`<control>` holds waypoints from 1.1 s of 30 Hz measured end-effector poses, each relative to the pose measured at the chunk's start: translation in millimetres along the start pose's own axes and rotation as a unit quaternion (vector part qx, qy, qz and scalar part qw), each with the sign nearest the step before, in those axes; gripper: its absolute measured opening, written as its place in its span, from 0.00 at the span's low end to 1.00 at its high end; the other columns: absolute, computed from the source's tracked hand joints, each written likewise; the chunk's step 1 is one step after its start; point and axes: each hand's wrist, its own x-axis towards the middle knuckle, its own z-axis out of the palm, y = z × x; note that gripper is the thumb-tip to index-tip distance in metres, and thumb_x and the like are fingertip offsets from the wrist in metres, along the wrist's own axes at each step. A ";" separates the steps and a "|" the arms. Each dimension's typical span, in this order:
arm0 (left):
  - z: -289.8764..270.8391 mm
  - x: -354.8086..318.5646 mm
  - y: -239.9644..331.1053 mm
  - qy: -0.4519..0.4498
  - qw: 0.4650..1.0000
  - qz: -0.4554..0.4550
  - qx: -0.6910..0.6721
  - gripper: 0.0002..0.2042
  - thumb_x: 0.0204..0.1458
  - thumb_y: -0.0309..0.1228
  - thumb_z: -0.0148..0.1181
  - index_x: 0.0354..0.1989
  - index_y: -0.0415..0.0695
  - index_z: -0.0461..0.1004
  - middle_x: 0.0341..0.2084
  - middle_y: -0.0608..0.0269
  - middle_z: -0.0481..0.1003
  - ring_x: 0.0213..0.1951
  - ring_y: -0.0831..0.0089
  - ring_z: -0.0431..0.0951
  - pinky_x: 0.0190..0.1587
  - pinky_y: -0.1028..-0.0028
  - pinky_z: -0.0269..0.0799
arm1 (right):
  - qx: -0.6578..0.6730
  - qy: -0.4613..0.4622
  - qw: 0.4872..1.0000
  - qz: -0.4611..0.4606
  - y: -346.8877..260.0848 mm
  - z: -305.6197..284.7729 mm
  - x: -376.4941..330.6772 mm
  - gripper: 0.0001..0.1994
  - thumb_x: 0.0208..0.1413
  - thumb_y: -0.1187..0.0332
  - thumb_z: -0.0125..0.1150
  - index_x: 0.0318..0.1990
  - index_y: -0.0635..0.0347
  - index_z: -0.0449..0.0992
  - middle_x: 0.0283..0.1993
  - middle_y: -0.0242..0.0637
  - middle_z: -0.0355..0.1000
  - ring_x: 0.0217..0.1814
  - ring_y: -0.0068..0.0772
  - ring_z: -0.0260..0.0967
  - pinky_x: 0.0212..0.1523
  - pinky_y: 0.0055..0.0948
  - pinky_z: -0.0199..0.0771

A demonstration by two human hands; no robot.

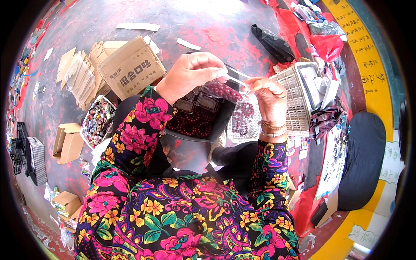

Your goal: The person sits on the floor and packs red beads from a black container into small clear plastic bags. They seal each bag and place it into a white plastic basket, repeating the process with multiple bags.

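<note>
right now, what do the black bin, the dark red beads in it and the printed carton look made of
Black bin: probably plastic, smooth sheen. Dark red beads: glossy with small highlights; plastic or glass, unclear. Printed carton: matte brown cardboard, with creased edges.

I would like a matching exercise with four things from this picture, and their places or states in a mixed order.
Column one
1. the black tub
2. the cardboard box with dark print
3. the right hand
4. the large pale crate

Column two
A. has bracelets at its wrist
B. stands to the left of the left hand
C. has dark red beads inside
D. is to the right of both hands

Right pairs: 1-C, 2-B, 3-A, 4-D
</note>
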 end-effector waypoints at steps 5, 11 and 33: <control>-1.3 1.3 -12.6 0.007 0.998 0.046 0.029 0.11 0.54 0.21 0.52 0.46 0.38 0.70 0.33 0.59 0.77 0.35 0.80 0.76 0.35 0.84 0.68 | -0.010 -0.050 0.999 0.000 -2.0 -10.0 -0.5 0.07 0.50 0.82 0.48 0.28 0.66 0.75 0.41 0.46 0.73 0.39 0.33 0.72 0.42 0.27 0.71; 5.9 -1.7 -12.3 0.013 0.995 0.028 0.097 0.17 0.54 0.20 0.50 0.54 0.38 0.65 0.35 0.57 0.77 0.39 0.77 0.76 0.45 0.79 0.70 | -0.030 0.050 0.997 0.059 -19.0 -6.6 3.5 0.08 0.52 0.79 0.50 0.37 0.63 0.75 0.43 0.43 0.73 0.49 0.32 0.68 0.54 0.30 0.63; 2.3 2.2 -16.9 -0.024 0.995 0.060 0.078 0.07 0.53 0.20 0.52 0.39 0.34 0.71 0.32 0.59 0.76 0.37 0.76 0.77 0.42 0.79 0.72 | -0.218 0.019 0.966 0.134 -11.0 -1.5 -1.1 0.03 0.46 0.75 0.64 0.29 0.65 0.79 0.26 0.30 0.74 0.28 0.15 0.65 0.30 0.17 0.64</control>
